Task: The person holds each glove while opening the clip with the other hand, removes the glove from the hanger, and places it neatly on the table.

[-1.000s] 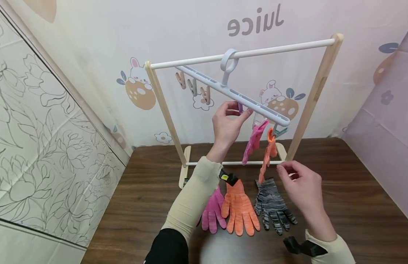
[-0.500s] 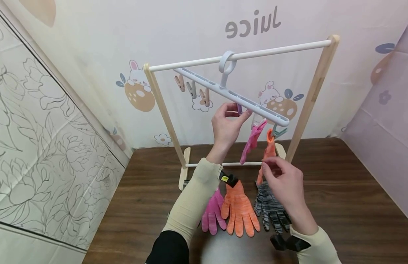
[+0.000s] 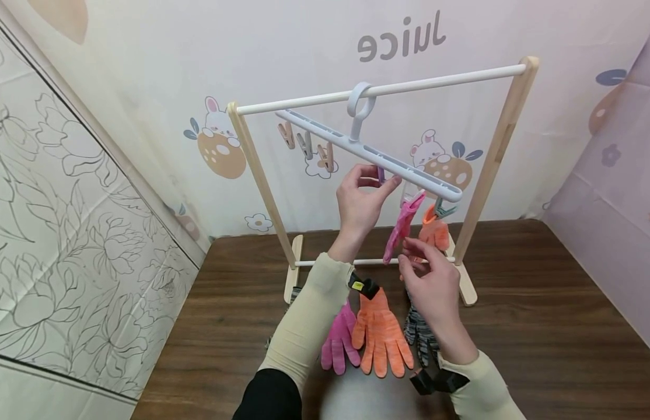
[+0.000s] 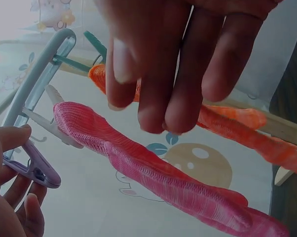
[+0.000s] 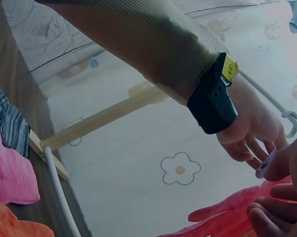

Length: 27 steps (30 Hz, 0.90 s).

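My left hand (image 3: 359, 201) pinches a purple clothespin (image 4: 37, 168) that hangs under the light blue bar hanger (image 3: 351, 137). My right hand (image 3: 430, 280), fingers loosely bent with nothing seen between them, is beside the hanging pink glove (image 3: 404, 224). In the left wrist view, its fingers (image 4: 153, 98) cover part of the hanging orange glove (image 4: 237, 128). A pale clothespin (image 4: 47, 123) holds the pink glove by its cuff. The orange glove hangs from a green clothespin (image 3: 444, 209) near the hanger's end.
The hanger hooks over the white top rod (image 3: 435, 83) of a wooden rack (image 3: 500, 151). Several clothespins (image 3: 306, 146) hang at its left. On the brown table (image 3: 209, 350) lie a pink glove (image 3: 342, 338), an orange glove (image 3: 380, 332) and a black-and-grey glove (image 3: 420, 335), partly hidden.
My right hand has moved left and slightly up, from beside the rack's right foot to the hanging pink glove. The hanging orange glove has shifted. My left hand stays on the purple clothespin.
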Available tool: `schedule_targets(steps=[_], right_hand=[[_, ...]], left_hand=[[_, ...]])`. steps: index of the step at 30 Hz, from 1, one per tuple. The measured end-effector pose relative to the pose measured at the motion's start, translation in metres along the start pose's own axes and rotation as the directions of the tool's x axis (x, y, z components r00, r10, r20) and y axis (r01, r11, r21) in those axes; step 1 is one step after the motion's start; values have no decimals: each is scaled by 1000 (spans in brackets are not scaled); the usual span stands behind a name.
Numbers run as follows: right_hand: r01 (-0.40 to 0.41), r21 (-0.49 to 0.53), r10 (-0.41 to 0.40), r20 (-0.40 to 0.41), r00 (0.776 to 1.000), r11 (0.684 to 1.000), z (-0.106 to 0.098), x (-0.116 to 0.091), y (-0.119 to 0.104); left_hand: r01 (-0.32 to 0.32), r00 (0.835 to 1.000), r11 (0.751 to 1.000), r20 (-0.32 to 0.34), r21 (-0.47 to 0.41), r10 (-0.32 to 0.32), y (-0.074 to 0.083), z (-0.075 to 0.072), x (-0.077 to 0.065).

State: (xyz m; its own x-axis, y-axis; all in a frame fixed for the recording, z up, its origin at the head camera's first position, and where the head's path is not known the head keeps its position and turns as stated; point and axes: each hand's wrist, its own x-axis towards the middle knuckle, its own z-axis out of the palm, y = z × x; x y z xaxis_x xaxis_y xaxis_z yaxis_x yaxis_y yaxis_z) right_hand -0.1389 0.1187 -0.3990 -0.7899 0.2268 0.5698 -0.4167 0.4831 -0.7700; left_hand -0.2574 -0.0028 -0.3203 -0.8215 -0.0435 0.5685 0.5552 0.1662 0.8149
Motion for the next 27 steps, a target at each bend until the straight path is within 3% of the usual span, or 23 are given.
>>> schedule_targets(steps=[10, 27], right_hand=[[-78, 64, 81, -45, 996, 995, 12, 12, 3], [-99, 44, 105, -146, 984, 994, 25, 23, 4]], left_hand=[[-2, 1000, 1000, -2, -9, 2, 2, 0, -1], [-29, 1000, 1000, -8, 0, 29, 3, 0, -4]])
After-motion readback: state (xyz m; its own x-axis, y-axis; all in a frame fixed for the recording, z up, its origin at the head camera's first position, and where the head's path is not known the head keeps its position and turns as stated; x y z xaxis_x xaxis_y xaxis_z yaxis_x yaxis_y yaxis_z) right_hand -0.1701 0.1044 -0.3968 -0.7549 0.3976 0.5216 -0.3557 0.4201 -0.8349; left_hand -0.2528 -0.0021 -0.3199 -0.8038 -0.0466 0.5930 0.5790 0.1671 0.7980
